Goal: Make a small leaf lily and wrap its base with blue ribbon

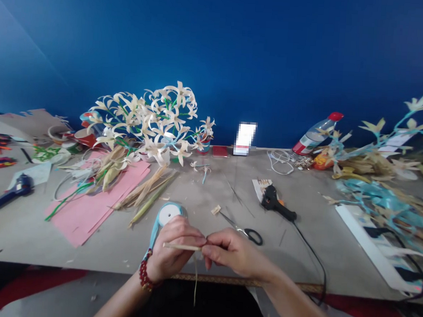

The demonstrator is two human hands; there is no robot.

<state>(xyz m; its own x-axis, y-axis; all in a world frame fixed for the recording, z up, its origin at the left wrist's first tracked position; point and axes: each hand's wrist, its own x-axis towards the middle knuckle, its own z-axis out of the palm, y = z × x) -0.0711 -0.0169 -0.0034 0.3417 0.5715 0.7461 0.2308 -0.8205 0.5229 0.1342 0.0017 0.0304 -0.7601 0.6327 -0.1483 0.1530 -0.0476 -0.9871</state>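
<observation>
My left hand [174, 240], with a beaded bracelet at the wrist, is closed above the table's front edge. My right hand [232, 250] meets it fingertip to fingertip in a pinch. Between them is a thin, pale, rolled strip [181, 247] that looks like dried husk. A narrow pale strand [195, 286] hangs below the fingers. Just behind my left hand lies a spool of light blue ribbon [170, 215]. Scissors [253, 236] with black handles rest beyond my right hand, beside a small pale scrap [216, 209].
A black glue gun [276, 203] trails its cord toward the front edge. Right stands a white power strip [365, 249]; left are pink sheets [97, 209], corn husks [146, 197] and a blue glue gun [19, 185]. White husk-like flowers [156, 121], a bottle [315, 136] and a lit screen [245, 137] stand behind.
</observation>
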